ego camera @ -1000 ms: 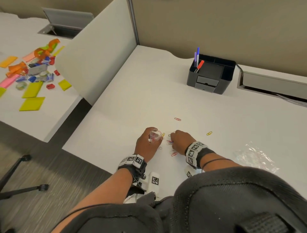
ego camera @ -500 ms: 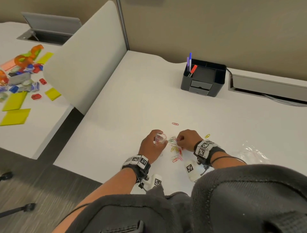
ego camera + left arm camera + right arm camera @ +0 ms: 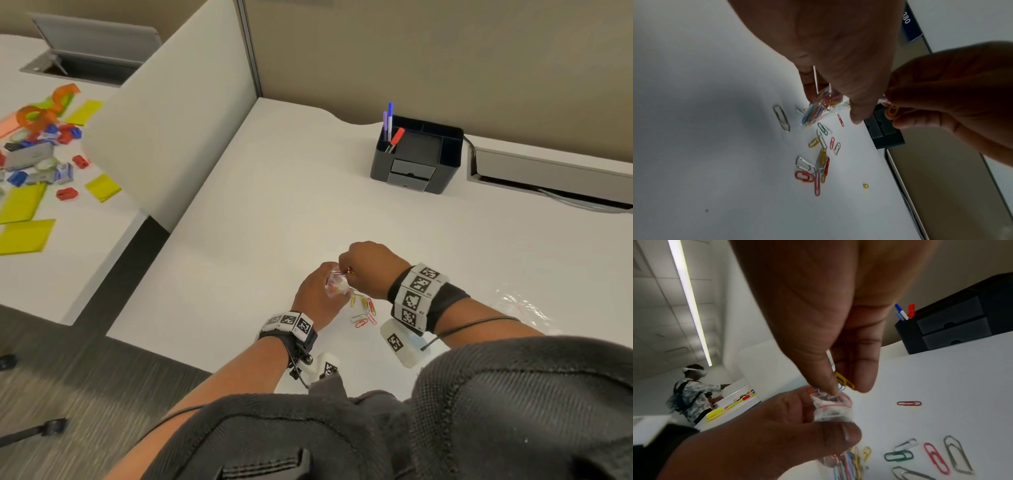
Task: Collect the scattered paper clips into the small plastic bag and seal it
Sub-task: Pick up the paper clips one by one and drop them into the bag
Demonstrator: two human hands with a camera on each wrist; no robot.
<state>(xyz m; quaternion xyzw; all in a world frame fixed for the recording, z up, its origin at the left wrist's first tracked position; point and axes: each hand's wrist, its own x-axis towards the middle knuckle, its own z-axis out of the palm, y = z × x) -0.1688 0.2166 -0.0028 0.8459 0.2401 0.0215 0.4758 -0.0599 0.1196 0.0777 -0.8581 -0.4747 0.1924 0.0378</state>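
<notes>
My left hand [image 3: 325, 291] grips a small clear plastic bag [image 3: 336, 286] just above the white desk; the bag [image 3: 818, 110] holds several coloured paper clips. Its red-lined mouth [image 3: 831, 407] is held open between thumb and fingers. My right hand [image 3: 346, 270] is right over that mouth and pinches a yellow paper clip [image 3: 844, 380] together with a blue one. Several loose clips [image 3: 363, 310] lie on the desk under and between my hands, red, yellow, green, pink and silver [image 3: 821, 162].
A black desk organizer [image 3: 418, 161] with pens stands at the back. A crumpled clear plastic sheet [image 3: 520, 305] lies right of my right wrist. A white divider panel [image 3: 178, 120] bounds the desk on the left, with the desk edge near my body. Another person [image 3: 692, 389] works far off.
My right hand has risen from the pile on the desk and come over the bag's mouth with clips pinched in it. The left hand has kept hold of the bag.
</notes>
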